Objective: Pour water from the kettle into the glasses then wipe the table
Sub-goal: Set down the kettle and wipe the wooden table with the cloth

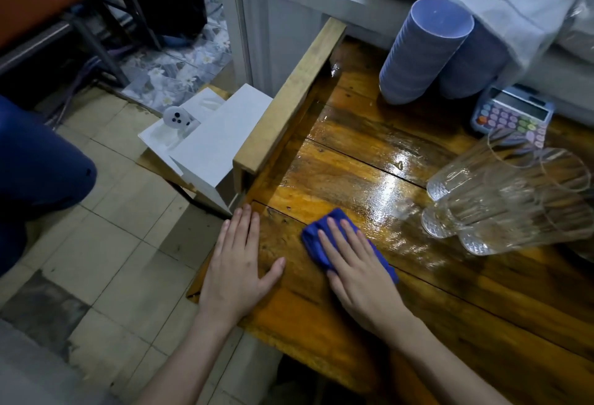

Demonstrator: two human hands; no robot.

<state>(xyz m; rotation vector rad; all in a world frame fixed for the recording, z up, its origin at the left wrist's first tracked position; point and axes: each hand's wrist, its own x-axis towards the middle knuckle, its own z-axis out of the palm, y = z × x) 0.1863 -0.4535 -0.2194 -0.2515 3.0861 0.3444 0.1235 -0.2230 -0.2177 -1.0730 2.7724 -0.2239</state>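
At nine o'clock in my view a knee [41, 163] in blue cloth sits over the tiled floor [122, 244]. At about ten o'clock from centre a white box [209, 138] leans against the raised wooden edge of the table [482, 314].

My left hand [239, 263] lies flat on the table's near left corner, at about seven o'clock. Its fingers are straight and together, the thumb is spread toward three o'clock, and it holds nothing.

Just to its three o'clock side, a little apart from that thumb, is the blue cloth [312, 242], folded into a pad on the boards. My right hand [353, 266] presses down on it, palm flat and fingers straight, pointing toward eleven o'clock. Blue shows past the fingertips and along both sides of the hand.

From the cloth toward one o'clock runs a wet patch [385, 186], bright with glare.

At one o'clock, at the table's far end, stand stacks of blue bowls [424, 54], upside down.

The glasses [501, 199] are clustered at three o'clock, upright and touching. There are perhaps five, though the clear walls overlap and I cannot count them surely, nor see whether they hold water. Just behind them at two o'clock lies a calculator [514, 114].
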